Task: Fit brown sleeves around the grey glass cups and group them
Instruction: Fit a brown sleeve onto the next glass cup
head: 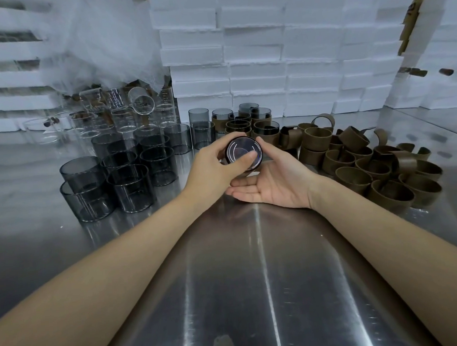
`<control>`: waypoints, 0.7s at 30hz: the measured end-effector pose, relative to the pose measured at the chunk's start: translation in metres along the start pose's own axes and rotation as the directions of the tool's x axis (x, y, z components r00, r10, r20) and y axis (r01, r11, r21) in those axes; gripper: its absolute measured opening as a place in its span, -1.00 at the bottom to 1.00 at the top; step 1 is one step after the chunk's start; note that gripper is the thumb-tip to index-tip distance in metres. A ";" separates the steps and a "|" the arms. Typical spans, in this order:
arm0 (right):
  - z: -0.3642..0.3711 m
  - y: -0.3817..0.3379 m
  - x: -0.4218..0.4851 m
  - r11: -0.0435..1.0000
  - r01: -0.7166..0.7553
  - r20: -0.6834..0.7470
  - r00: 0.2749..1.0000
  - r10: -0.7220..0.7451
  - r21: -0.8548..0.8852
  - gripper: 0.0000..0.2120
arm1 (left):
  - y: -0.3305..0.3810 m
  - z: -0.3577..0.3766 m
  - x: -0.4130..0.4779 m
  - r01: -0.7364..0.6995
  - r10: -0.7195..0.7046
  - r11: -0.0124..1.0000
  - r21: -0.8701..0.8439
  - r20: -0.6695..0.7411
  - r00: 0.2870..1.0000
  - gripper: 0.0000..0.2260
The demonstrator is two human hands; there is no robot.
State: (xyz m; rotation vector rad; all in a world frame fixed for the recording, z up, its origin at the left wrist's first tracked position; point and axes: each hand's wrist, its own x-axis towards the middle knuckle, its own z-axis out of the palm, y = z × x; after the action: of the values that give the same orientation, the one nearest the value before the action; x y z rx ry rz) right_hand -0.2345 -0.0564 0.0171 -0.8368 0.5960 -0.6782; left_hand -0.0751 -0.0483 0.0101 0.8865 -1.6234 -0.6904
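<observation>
Between both hands a grey glass cup point(243, 152) lies on its side, its base turned toward me, with a brown sleeve around it showing under its lower edge. My left hand point(216, 168) grips the cup, thumb across the base and fingers over the top. My right hand point(275, 181) lies palm up beneath and beside it, cradling the sleeve. Several bare grey cups point(129, 178) stand at the left. Several sleeved cups point(246, 124) are grouped behind my hands. A heap of loose brown sleeves point(367, 163) lies at the right.
The work surface is a shiny steel table point(254, 277). Clear glass cups point(118, 112) stand and lie at the back left. Stacked white foam boxes point(268, 51) wall off the back and right. Foam trays sit at the far left.
</observation>
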 end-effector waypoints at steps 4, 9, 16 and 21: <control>-0.001 0.001 0.001 1.000 0.013 0.011 1.000 -0.013 -0.006 -0.23 | 0.001 0.000 0.002 0.025 -0.026 0.999 -0.034 -0.043 0.999 -0.82; -0.002 0.002 0.001 1.000 0.024 0.008 1.000 -0.024 -0.006 -0.32 | 0.002 -0.001 0.002 0.032 -0.039 0.997 -0.065 -0.105 0.994 -0.83; 0.000 0.002 -0.002 0.999 0.019 0.051 0.999 -0.017 -0.035 -0.43 | 0.003 0.000 -0.001 0.071 -0.073 0.995 -0.075 -0.018 0.997 -0.69; -0.002 0.002 -0.005 0.995 0.049 0.104 0.994 -0.040 -0.090 -0.51 | 0.001 -0.004 -0.001 0.017 -0.028 0.995 0.101 0.113 0.993 -0.44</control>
State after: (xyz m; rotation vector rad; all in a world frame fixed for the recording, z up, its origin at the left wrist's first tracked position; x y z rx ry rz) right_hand -0.2382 -0.0530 0.0156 -0.9675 0.5204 -0.6481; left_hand -0.0709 -0.0464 0.0112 0.9535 -1.7649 -0.6906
